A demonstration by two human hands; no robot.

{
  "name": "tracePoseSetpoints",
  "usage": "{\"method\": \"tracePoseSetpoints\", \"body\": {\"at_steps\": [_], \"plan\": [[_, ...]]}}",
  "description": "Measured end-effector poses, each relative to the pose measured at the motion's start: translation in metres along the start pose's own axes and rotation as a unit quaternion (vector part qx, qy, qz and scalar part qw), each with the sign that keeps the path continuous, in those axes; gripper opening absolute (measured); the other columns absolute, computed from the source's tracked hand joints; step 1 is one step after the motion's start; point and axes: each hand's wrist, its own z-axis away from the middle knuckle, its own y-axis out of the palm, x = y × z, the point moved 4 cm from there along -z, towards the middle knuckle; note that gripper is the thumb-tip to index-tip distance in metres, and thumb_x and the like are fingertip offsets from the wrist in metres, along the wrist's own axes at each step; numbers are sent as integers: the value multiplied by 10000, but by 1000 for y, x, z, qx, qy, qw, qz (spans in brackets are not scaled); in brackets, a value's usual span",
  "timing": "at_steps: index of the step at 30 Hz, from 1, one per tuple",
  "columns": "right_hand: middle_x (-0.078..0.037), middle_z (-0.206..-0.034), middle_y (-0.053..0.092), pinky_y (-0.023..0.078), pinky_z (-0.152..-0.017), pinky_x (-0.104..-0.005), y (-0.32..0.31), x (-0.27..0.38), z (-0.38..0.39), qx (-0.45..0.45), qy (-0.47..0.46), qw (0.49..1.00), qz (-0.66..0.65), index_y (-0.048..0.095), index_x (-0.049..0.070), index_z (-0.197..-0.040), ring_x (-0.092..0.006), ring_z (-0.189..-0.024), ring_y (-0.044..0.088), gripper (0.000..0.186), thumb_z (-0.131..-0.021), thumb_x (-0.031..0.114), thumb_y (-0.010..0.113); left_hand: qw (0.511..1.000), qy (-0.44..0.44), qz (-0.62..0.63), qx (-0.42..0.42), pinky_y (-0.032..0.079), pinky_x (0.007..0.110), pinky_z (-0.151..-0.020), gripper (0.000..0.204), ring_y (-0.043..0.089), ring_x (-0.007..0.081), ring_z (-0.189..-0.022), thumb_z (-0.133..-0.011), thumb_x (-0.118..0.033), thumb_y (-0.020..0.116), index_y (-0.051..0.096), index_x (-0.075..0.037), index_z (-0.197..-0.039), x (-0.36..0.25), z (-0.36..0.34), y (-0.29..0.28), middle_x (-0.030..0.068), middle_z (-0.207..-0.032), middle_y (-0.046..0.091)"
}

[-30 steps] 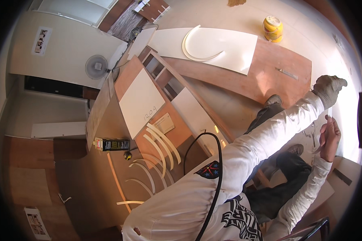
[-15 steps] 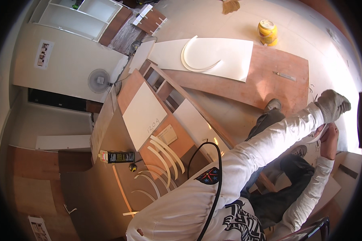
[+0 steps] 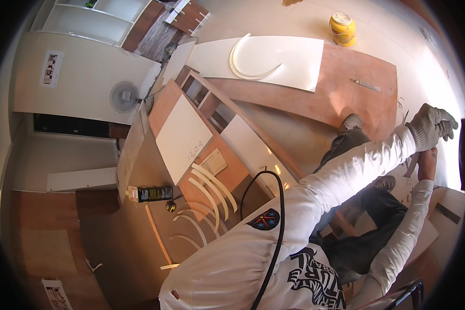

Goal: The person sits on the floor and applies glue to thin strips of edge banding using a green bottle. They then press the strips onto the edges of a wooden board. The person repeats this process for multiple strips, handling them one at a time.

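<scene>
My left hand (image 3: 433, 125), in a grey knitted glove, reaches to the bright surface (image 3: 444, 90) at far right, its fingers curled; what they hold is hidden in glare and by the glove. My bare right hand (image 3: 427, 163) is just below it, partly behind the glove, closed by a thin, curved strip (image 3: 412, 166) that it appears to hold. Thin offcuts lie near my shoes. My long white sleeves cross the lower right, and a black cord (image 3: 279, 227) runs over my left arm.
A brown board (image 3: 361, 103) with a white panel (image 3: 294, 62) lies on the floor, beside a yellow bucket (image 3: 343, 30). A wooden frame (image 3: 195, 88), curved pale strips (image 3: 212, 196), a black can (image 3: 150, 193) and a tape measure (image 3: 170, 206) are left of me. A fan (image 3: 124, 97) stands beyond.
My gloved left hand dipped, then moved slightly up and right. My right hand has risen behind it, carrying the strip closer to the glove. The view has shifted slightly.
</scene>
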Motion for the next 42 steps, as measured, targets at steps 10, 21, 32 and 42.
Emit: {"method": "tracePoseSetpoints", "body": {"at_steps": [10, 21, 32, 42], "plan": [[-103, -1001, 650, 494, -810, -318, -67, -87, -80, 3, -251, 846, 471, 538, 5, -1237, -269, -963, 615, 449, -827, 160, 635, 998, 55, 25, -15, 560, 277, -629, 122, 671, 172, -661, -878, -12, 585, 683, 46, -921, -3, 8, 11, 133, -744, 693], [-25, -730, 613, 462, -562, -255, 55, 65, 62, 215, -44, 974, 62, 594, 38, -1122, -109, -633, 598, 347, -925, 323, 568, 996, 37, -73, -46, 516, 260, -650, 221, 636, 143, -756, -794, 50, 538, 697, 1, -939, -4, -18, -43, 77, -832, 700], [-140, -1193, 590, 458, -957, -339, 34, 82, 39, 24, -197, 980, -22, 514, -22, -1283, -209, -1090, 585, 508, -925, 328, 604, 992, -118, -9, -46, 519, 269, -496, 244, 613, 152, -550, -954, -170, 522, 654, 29, -1007, -3, -9, -31, 124, -741, 663], [-125, -1232, 595, 426, -924, -290, 62, 73, 41, 41, -239, 970, -10, 456, -16, -1359, -182, -1082, 564, 470, -968, 237, 526, 985, -88, -145, 12, 511, 301, -705, 378, 626, 165, -727, -956, -332, 499, 678, -15, -1054, 5, -11, -24, 110, -859, 692]]}}
